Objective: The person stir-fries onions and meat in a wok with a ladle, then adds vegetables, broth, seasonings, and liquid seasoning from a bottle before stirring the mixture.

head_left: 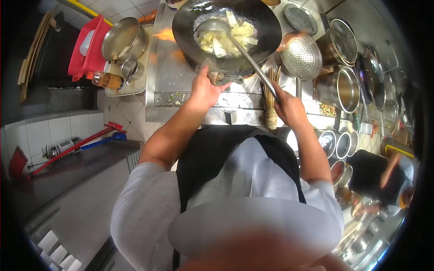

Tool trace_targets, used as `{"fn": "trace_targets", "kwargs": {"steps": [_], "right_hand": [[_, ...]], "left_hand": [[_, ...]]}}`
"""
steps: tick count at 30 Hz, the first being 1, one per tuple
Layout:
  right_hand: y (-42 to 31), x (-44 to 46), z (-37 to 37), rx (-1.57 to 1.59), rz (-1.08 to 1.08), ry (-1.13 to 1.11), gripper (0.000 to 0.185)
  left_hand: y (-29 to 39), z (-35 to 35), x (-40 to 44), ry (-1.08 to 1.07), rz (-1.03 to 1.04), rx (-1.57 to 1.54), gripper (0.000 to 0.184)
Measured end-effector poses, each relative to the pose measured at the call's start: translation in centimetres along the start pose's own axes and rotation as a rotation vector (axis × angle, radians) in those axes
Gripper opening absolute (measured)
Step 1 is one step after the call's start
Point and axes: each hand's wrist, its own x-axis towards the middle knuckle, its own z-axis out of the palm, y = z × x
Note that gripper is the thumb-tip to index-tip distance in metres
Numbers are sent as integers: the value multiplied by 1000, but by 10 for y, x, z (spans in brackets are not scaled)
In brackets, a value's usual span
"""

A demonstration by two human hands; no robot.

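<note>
A large dark wok [186, 22] sits over the stove, flames showing on its left side. Inside it are pale yellow-green vegetable pieces [244, 30]. My left hand [205, 88] grips a grey-brown rag [216, 73] against the near edge of the wok; whether a handle lies under the cloth is hidden. My right hand [288, 106] is closed around the handle of a metal ladle [249, 58]. The bowl of the ladle is down among the vegetables in the wok.
A bamboo brush [271, 115] stands by my right hand. A perforated strainer [302, 56] and several pots [348, 90] are on the right. To the left are a steel pot [124, 39], an oil bottle [107, 80] and a red bin [88, 49]. Another person [379, 174] works at far right.
</note>
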Motion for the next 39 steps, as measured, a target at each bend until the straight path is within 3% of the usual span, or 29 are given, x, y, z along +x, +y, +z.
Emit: {"fn": "trace_targets", "kwargs": {"steps": [2, 5, 6, 8, 10, 13, 15, 17, 19, 21, 24, 30, 32, 33, 34, 36, 38, 39], "right_hand": [[-2, -17, -20, 215, 120, -209, 63], [9, -22, -18, 232, 188, -240, 69], [12, -23, -10, 232, 191, -241, 69], [16, -17, 5, 109, 121, -39, 67], [8, -12, 10, 155, 207, -36, 66], [6, 1, 8, 314, 303, -119, 58], [4, 7, 17, 312, 281, -64, 58], [-11, 8, 19, 326, 259, 44, 58], [-18, 9, 19, 326, 303, 65, 59], [-31, 8, 12, 320, 371, 105, 59], [-32, 13, 10, 406, 429, 122, 59], [-46, 9, 40, 394, 419, 278, 59], [-45, 14, 62, 370, 174, 543, 53], [-43, 16, 62, 428, 290, 344, 47], [-40, 16, 59, 428, 303, 354, 47], [-40, 20, 39, 562, 456, 29, 43], [-42, 11, 48, 513, 425, 60, 38], [-51, 4, 48, 426, 403, 88, 39]], "left_hand": [[-8, -12, 15, 1, 30, 21, 41], [-11, -17, 29, 57, 61, 92, 39], [-12, -16, 27, 114, 65, 143, 37], [-11, -11, 22, 170, 70, 221, 36], [-8, -16, 23, 231, 81, 295, 35], [-2, -45, 18, 59, 55, 339, 38], [7, -67, -13, -340, 403, 648, 41], [36, -82, -33, 22, 48, 676, 48], [47, -151, -32, -14, 321, 1211, 51], [49, -217, -29, 89, 617, 1771, 54], [32, -272, -30, 306, 740, 2113, 58], [22, -292, -29, 352, 853, 2227, 68], [24, -293, -31, 278, 886, 2234, 72], [25, -294, -32, 234, 897, 2240, 73], [25, -296, -33, 192, 900, 2245, 75], [27, -299, -34, 82, 880, 2337, 78], [32, -298, -49, -22, 844, 2432, 82], [39, -283, -63, -101, 790, 2319, 85]]}}
